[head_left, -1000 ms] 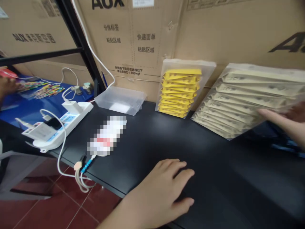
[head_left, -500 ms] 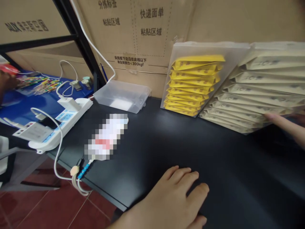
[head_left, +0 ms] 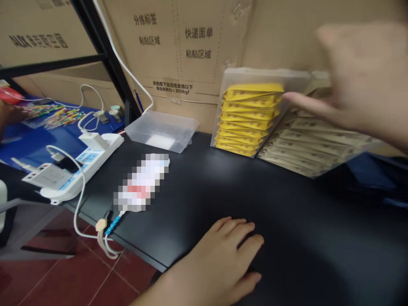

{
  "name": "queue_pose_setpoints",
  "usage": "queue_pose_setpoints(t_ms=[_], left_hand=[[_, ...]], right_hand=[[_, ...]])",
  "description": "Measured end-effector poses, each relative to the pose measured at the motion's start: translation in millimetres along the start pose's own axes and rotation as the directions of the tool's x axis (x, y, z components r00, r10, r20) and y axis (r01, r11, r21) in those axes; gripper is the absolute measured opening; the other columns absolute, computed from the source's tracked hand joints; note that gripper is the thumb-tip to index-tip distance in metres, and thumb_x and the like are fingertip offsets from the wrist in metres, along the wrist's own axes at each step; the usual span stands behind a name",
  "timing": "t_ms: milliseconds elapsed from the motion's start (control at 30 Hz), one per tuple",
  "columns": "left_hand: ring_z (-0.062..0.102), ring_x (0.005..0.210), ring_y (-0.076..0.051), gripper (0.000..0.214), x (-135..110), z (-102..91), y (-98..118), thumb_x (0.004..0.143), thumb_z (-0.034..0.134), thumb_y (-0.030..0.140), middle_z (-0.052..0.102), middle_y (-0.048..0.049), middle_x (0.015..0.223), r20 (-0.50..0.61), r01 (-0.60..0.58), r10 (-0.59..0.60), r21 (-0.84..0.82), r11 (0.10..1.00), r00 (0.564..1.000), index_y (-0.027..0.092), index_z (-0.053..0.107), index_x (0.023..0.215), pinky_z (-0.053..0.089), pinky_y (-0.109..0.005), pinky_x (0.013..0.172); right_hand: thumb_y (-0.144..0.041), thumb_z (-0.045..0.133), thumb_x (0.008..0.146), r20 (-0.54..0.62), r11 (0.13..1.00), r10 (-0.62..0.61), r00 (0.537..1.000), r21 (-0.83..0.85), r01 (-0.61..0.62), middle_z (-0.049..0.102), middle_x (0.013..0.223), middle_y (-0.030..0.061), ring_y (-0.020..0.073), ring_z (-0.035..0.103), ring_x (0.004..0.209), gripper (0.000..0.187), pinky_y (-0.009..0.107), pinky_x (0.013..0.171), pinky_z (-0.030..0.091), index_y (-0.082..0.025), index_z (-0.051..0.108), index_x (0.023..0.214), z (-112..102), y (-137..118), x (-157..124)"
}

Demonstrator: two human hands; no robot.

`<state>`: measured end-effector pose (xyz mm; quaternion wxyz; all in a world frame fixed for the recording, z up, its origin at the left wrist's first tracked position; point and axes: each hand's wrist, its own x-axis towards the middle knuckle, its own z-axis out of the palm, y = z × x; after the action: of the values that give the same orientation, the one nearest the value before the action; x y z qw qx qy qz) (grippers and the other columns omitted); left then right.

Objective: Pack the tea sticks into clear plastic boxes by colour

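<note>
My left hand [head_left: 223, 255] lies palm down on the black tabletop, its fingers stretched out and a little apart, holding nothing. At the upper right, my right hand [head_left: 363, 80] is raised and smeared by motion. Its thumb and a finger are spread apart, with nothing visible between them. In the view, the thumb tip overlaps the right side of a clear plastic box [head_left: 296, 76] holding a stack of yellow packets [head_left: 245, 114]. Beside that, a second stack of beige packets [head_left: 299, 148] leans in a similar clear box, partly hidden behind my right hand.
An empty-looking translucent box [head_left: 172, 125] lies against the cardboard [head_left: 197, 17]. A blurred-out phone [head_left: 142, 182] is plugged into a cable. A white power strip [head_left: 105, 148] stands at the left table edge. Another person's hand [head_left: 8, 117] is near colourful sticks [head_left: 63, 118] on a blue surface.
My right hand has risen from the lower right of the beige packets and moved left, now in front of them. My left hand stays on the table. The view has shifted slightly.
</note>
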<state>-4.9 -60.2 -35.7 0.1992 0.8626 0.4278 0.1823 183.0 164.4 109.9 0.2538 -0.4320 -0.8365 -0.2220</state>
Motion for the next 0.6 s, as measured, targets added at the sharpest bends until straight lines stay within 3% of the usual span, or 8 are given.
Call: queue_pose_setpoints(t_ms=[67,200,300,400,533,600], left_hand=[[0.044,0.135,-0.022,0.046,0,-1.3,1,0.095,0.055,0.034,0.052,-0.0083,0.144,0.003,0.009,-0.009,-0.006,1.0,1.0,0.016,0.048,0.137,0.031,-0.037,0.118],[0.045,0.135,-0.024,0.046,-1,-2.1,3,0.093,0.057,0.03,0.052,-0.0095,0.144,0.013,0.032,-0.032,0.006,0.999,0.999,0.016,0.05,0.137,0.035,-0.042,0.116],[0.044,0.135,-0.024,0.047,-2,0.3,2,0.093,0.056,0.028,0.051,-0.0097,0.145,0.011,0.048,-0.048,0.006,0.999,0.999,0.017,0.049,0.138,0.037,-0.043,0.115],[0.043,0.137,-0.023,0.048,-5,6.6,-2,0.094,0.054,0.03,0.049,-0.0085,0.147,-0.007,0.072,-0.072,-0.004,0.997,0.997,0.021,0.046,0.14,0.038,-0.044,0.115],[0.045,0.135,-0.023,0.049,-9,8.4,-3,0.094,0.054,0.032,0.05,-0.0052,0.146,-0.026,0.073,-0.072,0.005,0.997,0.997,0.028,0.045,0.141,0.041,-0.043,0.112],[0.05,0.131,-0.023,0.048,-10,-2.7,-2,0.093,0.054,0.033,0.054,-0.0055,0.143,-0.063,0.069,-0.066,0.051,0.996,0.996,0.028,0.046,0.14,0.043,-0.043,0.11]], right_hand=[[-0.068,0.038,0.091,0.115,0.983,-0.127,0.985,-0.116,0.14,0.055,0.133,0.0262,0.0471,0.049,0.125,0.079,0.062,0.098,0.038,-0.002,0.044,0.134,7,-2,12],[-0.041,0.049,0.095,0.233,0.978,-0.127,0.964,-0.13,0.16,0.058,0.123,0.0289,0.0422,0.052,0.12,0.053,0.058,0.097,0.038,0.003,0.049,0.124,16,-9,16],[-0.041,0.049,0.094,0.178,0.985,-0.135,0.975,-0.086,0.152,0.046,0.139,0.0292,0.0429,0.042,0.131,0.062,0.061,0.105,0.03,0.001,0.039,0.138,14,1,7],[-0.053,0.046,0.092,0.046,0.994,-0.107,0.993,-0.026,0.109,0.031,0.151,0.0269,0.0443,0.029,0.14,0.078,0.066,0.107,0.026,-0.007,0.022,0.15,7,30,-14],[-0.058,0.059,0.082,0.065,0.997,0.065,0.996,-0.047,-0.062,0.047,0.139,0.0277,0.048,0.045,0.127,0.082,0.069,0.096,0.037,-0.012,0.034,0.145,1,72,-52],[-0.053,0.062,0.082,0.038,0.999,0.043,0.998,-0.031,-0.042,0.045,0.142,0.027,0.0462,0.044,0.129,0.077,0.068,0.098,0.037,-0.014,0.037,0.144,3,82,-64]])
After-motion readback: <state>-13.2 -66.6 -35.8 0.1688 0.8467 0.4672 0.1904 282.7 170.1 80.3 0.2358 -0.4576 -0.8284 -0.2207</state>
